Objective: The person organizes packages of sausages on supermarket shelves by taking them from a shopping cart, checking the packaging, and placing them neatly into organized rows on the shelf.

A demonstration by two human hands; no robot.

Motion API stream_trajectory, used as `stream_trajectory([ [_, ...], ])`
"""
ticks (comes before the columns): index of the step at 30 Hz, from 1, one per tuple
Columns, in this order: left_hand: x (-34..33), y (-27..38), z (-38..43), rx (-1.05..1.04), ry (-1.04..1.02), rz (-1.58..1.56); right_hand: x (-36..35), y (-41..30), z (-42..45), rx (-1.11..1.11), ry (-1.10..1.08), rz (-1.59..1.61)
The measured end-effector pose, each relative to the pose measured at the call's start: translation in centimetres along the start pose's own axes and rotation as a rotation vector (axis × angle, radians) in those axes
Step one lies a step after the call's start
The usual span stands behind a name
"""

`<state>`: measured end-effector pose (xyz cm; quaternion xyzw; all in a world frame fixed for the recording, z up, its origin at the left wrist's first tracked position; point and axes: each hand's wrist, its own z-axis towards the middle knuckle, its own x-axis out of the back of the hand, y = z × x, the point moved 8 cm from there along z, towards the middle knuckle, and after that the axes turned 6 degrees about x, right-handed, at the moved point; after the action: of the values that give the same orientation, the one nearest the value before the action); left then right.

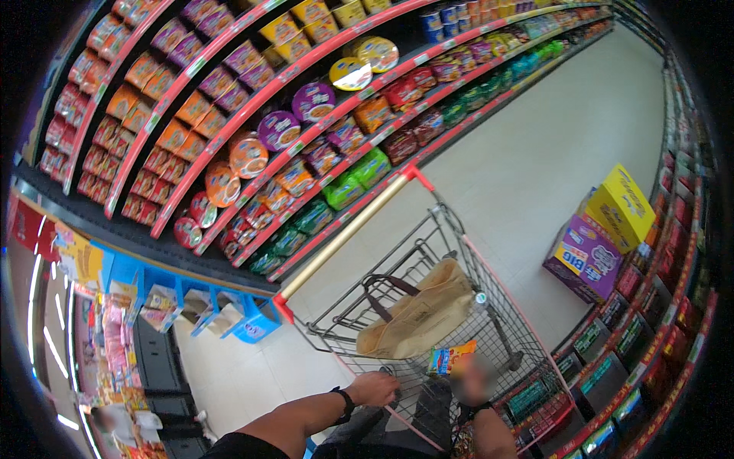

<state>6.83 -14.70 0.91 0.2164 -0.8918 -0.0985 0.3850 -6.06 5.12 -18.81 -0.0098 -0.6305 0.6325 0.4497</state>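
A wire shopping cart (499,275) stands in front of me, its cream handle bar (344,235) at the far end with red end caps. My left hand (374,389) is closed at the cart's near rim, beside a small dark piece that I cannot make out. Over the basket, my right hand (473,380) is blurred and holds a small blue, yellow and orange snack packet (450,358). Beyond the packet, a tan shopping bag (424,315) with dark handles leans in the basket. Both wrists wear something dark.
Shelves of instant noodle cups and packets (275,129) curve along the left. Purple and yellow display boxes (585,255) stand on the floor before the right shelves (642,321). Blue display bins (252,318) project at the shelf end. A person (117,424) is at lower left.
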Motion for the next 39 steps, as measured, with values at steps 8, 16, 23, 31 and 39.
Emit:
stream_trajectory([
  [8, -1.6, -0.7, 0.5, -0.114, 0.085, 0.041, 3.0, 2.5, -6.8, -0.737, 0.161, 0.427],
  [16, -1.0, -0.6, 0.7, -0.276, 0.134, -0.188, 11.8, -9.6, -7.1, -0.840, -0.030, -0.487],
  [23, -2.7, 0.4, 0.7, -0.486, -0.059, 0.041, 10.8, -19.3, -11.5, -0.827, 0.677, 0.003],
  [31, -2.9, 0.1, -0.5, -0.661, -0.047, -0.119, 4.4, -26.0, -15.1, -0.816, 1.442, 0.540],
  [39, -5.4, 1.5, 1.0, -0.760, -0.479, -0.202, 7.0, -45.8, -13.1, -0.803, 1.327, 0.123],
])
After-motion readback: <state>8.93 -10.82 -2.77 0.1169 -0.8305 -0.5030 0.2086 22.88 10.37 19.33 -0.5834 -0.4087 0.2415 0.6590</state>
